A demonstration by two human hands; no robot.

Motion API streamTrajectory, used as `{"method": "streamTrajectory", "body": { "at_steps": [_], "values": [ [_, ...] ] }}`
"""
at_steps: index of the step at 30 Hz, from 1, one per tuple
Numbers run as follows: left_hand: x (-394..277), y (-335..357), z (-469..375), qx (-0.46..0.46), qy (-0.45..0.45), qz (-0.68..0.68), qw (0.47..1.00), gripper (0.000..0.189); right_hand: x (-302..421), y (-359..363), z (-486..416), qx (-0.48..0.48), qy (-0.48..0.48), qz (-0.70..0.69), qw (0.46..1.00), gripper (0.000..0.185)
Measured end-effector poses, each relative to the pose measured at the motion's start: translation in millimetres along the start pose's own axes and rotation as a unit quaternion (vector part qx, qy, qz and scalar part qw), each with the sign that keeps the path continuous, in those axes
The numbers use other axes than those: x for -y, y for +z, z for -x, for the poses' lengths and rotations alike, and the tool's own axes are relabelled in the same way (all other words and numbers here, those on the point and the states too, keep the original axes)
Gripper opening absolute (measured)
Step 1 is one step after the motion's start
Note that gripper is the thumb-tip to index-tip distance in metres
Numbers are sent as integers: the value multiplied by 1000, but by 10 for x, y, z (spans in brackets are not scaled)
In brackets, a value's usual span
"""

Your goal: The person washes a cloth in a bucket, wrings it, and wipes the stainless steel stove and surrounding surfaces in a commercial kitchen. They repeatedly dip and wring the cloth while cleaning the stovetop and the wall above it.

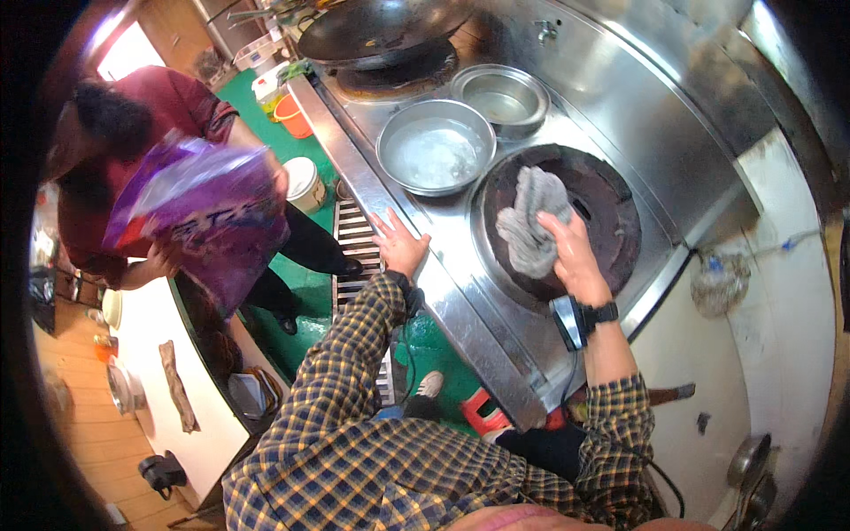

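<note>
My right hand (576,255) grips a crumpled grey cloth (536,222) over the dark round burner (614,219) of a stainless steel stove (458,272). Fingers spread, my left hand (402,247) rests on the stove's front edge and holds nothing. Beyond it on the stovetop stands a round metal basin (435,147) with clear liquid in it. A second metal pot (503,103), also with liquid, sits just behind and to the right of the basin. At the top, a large black wok (378,33) rests on another burner.
A co-worker (159,99) at the left holds a purple plastic bag (212,212). Between us runs a floor drain grate (352,242). A white bucket (304,182) and an orange bucket (292,118) stand on the green floor. A red stool (486,411) is under the stove edge. A wall tap (544,31) is behind.
</note>
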State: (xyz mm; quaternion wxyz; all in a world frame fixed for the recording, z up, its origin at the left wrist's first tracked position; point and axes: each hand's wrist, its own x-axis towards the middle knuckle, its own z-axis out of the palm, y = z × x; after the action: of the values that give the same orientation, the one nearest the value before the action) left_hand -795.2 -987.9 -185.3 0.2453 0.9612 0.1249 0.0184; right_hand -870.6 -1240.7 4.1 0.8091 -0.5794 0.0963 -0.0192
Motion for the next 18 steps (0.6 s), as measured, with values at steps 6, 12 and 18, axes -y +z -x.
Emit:
{"method": "streamTrajectory", "body": {
  "at_steps": [6,12,18],
  "values": [
    [-39,-83,173,-3,56,-17,998,101,-282,591,-1626,89,-31,134,986,54],
    [-101,-107,189,-18,71,-37,997,98,-1128,905,-2721,61,-123,494,859,62],
    [-145,-114,203,49,25,-5,998,103,-1775,961,-2905,134,-102,683,711,52]
  ]
}}
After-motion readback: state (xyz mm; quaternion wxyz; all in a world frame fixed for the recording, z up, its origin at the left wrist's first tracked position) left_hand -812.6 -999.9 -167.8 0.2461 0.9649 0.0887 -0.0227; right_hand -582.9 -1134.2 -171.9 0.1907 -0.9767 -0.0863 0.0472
